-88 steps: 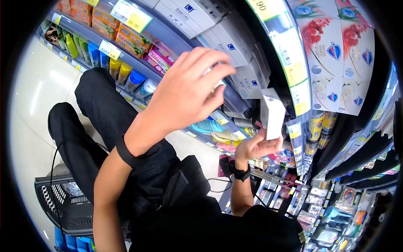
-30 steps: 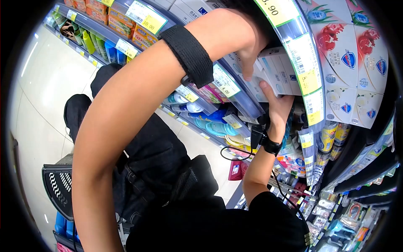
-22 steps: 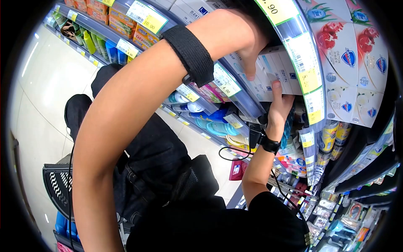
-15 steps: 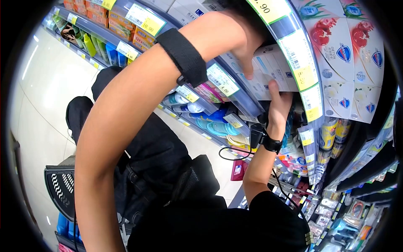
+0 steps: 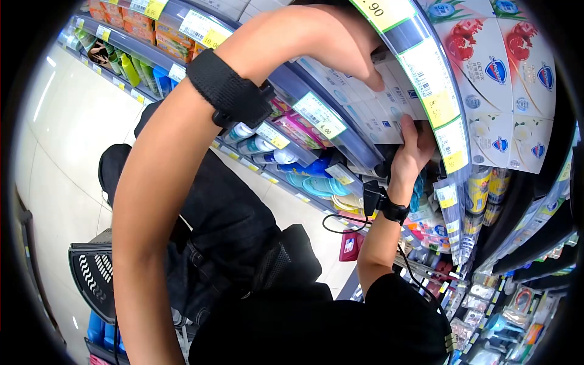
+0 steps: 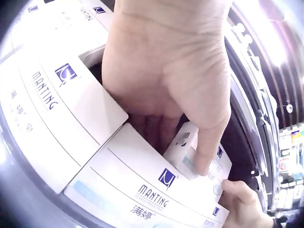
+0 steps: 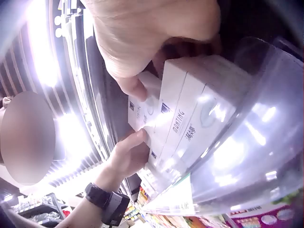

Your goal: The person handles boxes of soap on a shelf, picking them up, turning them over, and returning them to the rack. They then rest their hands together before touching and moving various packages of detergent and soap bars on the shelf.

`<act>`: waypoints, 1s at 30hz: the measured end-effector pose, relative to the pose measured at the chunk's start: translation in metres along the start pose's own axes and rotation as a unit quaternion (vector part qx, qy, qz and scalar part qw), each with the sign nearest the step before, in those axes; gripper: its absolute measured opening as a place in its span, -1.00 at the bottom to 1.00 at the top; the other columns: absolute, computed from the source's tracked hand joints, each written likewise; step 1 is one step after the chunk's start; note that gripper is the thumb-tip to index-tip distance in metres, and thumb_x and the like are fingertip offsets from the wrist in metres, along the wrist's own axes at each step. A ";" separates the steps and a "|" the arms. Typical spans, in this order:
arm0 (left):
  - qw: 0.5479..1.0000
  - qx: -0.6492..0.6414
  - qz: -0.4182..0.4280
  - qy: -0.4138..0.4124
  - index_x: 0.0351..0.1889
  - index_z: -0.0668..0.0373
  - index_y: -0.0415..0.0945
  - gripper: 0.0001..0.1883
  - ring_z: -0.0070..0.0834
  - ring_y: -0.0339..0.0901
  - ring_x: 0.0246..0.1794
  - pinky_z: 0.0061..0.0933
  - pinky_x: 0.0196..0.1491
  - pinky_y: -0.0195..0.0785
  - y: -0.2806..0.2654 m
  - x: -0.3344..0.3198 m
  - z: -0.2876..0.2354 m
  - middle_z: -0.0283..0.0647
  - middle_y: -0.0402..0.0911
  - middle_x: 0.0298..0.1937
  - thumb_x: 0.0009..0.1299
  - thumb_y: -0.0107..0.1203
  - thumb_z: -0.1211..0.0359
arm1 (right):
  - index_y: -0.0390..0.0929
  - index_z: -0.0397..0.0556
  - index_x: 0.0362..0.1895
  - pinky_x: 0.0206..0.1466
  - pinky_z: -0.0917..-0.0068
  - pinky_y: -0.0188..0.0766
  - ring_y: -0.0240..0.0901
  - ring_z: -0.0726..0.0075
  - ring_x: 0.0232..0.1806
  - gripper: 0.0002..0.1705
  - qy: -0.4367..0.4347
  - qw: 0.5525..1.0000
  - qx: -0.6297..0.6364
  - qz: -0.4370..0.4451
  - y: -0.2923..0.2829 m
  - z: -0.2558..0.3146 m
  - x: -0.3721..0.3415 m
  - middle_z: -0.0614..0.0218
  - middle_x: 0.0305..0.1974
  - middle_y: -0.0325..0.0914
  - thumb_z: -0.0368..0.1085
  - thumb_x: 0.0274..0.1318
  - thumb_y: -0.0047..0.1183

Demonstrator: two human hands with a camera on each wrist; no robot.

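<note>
White cartons printed MANTING (image 6: 147, 187) stand packed on a shelf. In the left wrist view a smaller white box (image 6: 179, 154) sits behind the front carton, by a dark gap. My left hand (image 5: 340, 45) reaches over the cartons; its fingers go down into that gap while its thumb presses the small box's face. From the other end my right hand (image 5: 412, 149) grips the box, thumb on the front and fingers behind. In the right wrist view the right hand (image 7: 156, 38) is close and large, and both thumbs touch the small box (image 7: 142, 111).
A shelf edge with price labels (image 5: 435, 79) hangs close above my hands; another label strip (image 5: 319, 115) runs below the cartons. Pomegranate-print soap packs (image 5: 480, 73) stand at right. A black cable (image 5: 331, 222) loops under my right wrist. A black basket (image 5: 91, 274) is at lower left.
Earlier my right hand held a white box out before the shelf and my left hand hung free. Both then came in onto the cartons. Just now my left thumb has slid right over them.
</note>
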State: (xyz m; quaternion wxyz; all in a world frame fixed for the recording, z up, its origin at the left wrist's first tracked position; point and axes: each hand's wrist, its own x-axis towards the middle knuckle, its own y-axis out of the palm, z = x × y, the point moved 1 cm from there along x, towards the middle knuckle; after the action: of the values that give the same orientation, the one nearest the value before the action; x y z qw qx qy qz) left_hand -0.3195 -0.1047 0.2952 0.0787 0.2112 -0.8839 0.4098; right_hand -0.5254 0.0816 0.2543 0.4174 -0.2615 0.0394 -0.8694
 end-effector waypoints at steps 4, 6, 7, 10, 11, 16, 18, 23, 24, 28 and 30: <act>0.998 0.031 0.017 -0.049 0.18 0.34 0.50 -0.32 0.00 0.46 0.23 -0.25 0.26 0.29 -0.007 -0.015 -0.014 0.21 0.54 0.18 0.27 0.24 -0.01 | 0.37 -0.36 0.22 0.28 0.43 0.21 0.38 0.30 0.13 -0.48 -0.001 1.000 -0.018 0.008 0.002 0.002 -0.001 0.14 0.14 0.47 -0.39 0.22 0.14; 0.999 0.021 0.005 -0.045 0.16 0.40 0.49 -0.31 0.02 0.47 0.22 -0.24 0.26 0.29 -0.006 -0.012 -0.008 0.27 0.53 0.15 0.27 0.26 0.00 | 0.36 -0.36 0.22 0.28 0.43 0.21 0.38 0.30 0.12 -0.48 -0.008 1.000 -0.024 0.009 0.003 0.002 -0.001 0.14 0.13 0.47 -0.39 0.22 0.13; 0.999 0.012 -0.005 -0.038 0.14 0.43 0.49 -0.31 0.03 0.47 0.22 -0.24 0.25 0.29 -0.005 -0.010 -0.004 0.30 0.53 0.14 0.26 0.28 0.01 | 0.36 -0.36 0.22 0.28 0.42 0.21 0.38 0.29 0.12 -0.48 -0.013 1.000 -0.025 0.008 0.004 0.001 0.000 0.15 0.13 0.47 -0.39 0.23 0.13; 0.999 0.024 0.029 -0.037 0.15 0.45 0.44 -0.33 0.05 0.46 0.18 -0.21 0.25 0.30 -0.011 -0.013 0.000 0.26 0.52 0.13 0.19 0.33 0.15 | 0.32 -0.36 0.25 0.31 0.39 0.19 0.36 0.26 0.16 -0.45 -0.014 0.998 -0.055 0.035 0.006 0.005 -0.001 0.12 0.16 0.44 -0.39 0.23 0.12; 0.998 0.042 0.012 -0.036 0.12 0.43 0.46 -0.38 0.04 0.48 0.13 -0.20 0.22 0.33 -0.011 -0.015 -0.002 0.22 0.53 0.08 0.17 0.33 0.21 | 0.30 -0.36 0.27 0.32 0.37 0.18 0.35 0.24 0.18 -0.44 -0.012 0.996 -0.070 0.048 0.006 0.008 -0.001 0.11 0.18 0.43 -0.39 0.23 0.12; 0.959 0.178 -0.219 0.036 0.02 0.33 0.55 -0.55 -0.04 0.58 -0.02 -0.20 0.14 0.42 0.021 -0.047 -0.003 0.04 0.63 -0.07 0.17 0.33 0.37 | 0.18 -0.35 0.35 0.39 0.31 0.12 0.26 0.14 0.30 -0.37 -0.092 0.994 -0.059 0.021 0.007 0.008 -0.017 0.02 0.30 0.31 -0.41 0.25 0.09; 0.935 0.123 -0.323 0.080 0.02 0.32 0.53 -0.60 -0.07 0.55 0.04 -0.21 0.15 0.43 0.031 -0.079 -0.015 -0.03 0.60 0.01 0.22 0.30 0.43 | 0.23 -0.32 0.31 0.38 0.28 0.13 0.27 0.14 0.28 -0.43 -0.121 0.990 -0.067 -0.019 0.012 0.013 -0.027 0.01 0.27 0.33 -0.42 0.28 0.08; 0.938 -0.127 -0.318 -0.052 -0.13 0.36 0.57 -0.82 -0.29 0.60 -0.09 -0.34 0.04 0.41 0.050 -0.173 -0.028 -0.11 0.64 -0.09 0.34 0.20 0.50 | 0.45 -0.21 -0.19 -0.05 0.40 0.34 0.39 0.27 -0.13 -0.91 -0.266 0.943 -0.178 -0.090 0.015 0.026 -0.073 0.13 -0.16 0.43 -0.45 0.24 0.00; 0.921 -0.205 -0.319 -0.091 -0.17 0.36 0.57 -0.88 -0.35 0.60 -0.12 -0.40 -0.02 0.40 0.059 -0.188 -0.025 -0.13 0.64 -0.16 0.37 0.17 0.51 | 0.48 -0.22 -0.33 -0.24 0.41 0.34 0.40 0.29 -0.29 -0.95 -0.287 0.944 -0.155 -0.038 0.025 0.034 -0.082 0.13 -0.30 0.46 -0.47 0.17 0.02; 0.748 -0.517 -0.404 -0.104 0.09 0.39 0.43 -0.45 -0.23 0.61 -0.04 -0.27 0.09 0.44 0.110 -0.211 -0.005 0.10 0.60 0.02 0.62 -0.26 0.02 | 0.62 -0.12 -0.36 -0.07 0.24 0.45 0.55 0.06 -0.17 -0.84 -0.273 0.938 -0.044 0.209 0.117 0.064 -0.110 0.23 -0.26 0.60 -0.47 -0.11 0.30; 0.653 -0.618 -0.422 -0.119 0.25 0.35 0.30 -0.35 -0.17 0.59 0.03 -0.20 0.14 0.44 0.117 -0.208 -0.008 0.12 0.55 0.11 0.61 -0.29 -0.10 | 0.61 -0.17 -0.13 0.14 0.14 0.37 0.47 0.00 0.05 -0.60 -0.301 0.921 0.003 0.248 0.178 0.066 -0.119 0.10 -0.10 0.60 -0.15 0.03 0.29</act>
State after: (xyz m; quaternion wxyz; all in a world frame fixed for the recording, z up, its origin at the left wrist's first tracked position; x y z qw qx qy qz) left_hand -0.1845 0.0329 0.1547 0.2496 0.5109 -0.7503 -0.3371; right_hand -0.3061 0.0643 0.2103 0.6124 -0.4912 -0.0267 -0.6188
